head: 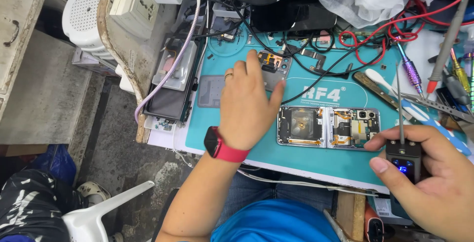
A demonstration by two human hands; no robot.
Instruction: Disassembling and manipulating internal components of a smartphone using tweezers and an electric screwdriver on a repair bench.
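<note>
An opened folding phone (328,127) lies back-up on a teal work mat (291,160), its coil, flex cables and camera modules exposed. My left hand (248,105), with a ring and a red wrist watch, rests flat on the mat left of the phone, fingertips near a small grey panel with a camera part (273,65). My right hand (430,178) grips a black electric screwdriver (404,159) with a lit blue display; its thin bit points up, just right of the phone.
Black and red cables (366,44) loop across the back of the mat. Screwdrivers, tweezers and a spudger (423,89) lie at the right. Another dismantled phone (171,81) sits at the mat's left edge. A power strip (132,2), white stools and the floor lie left.
</note>
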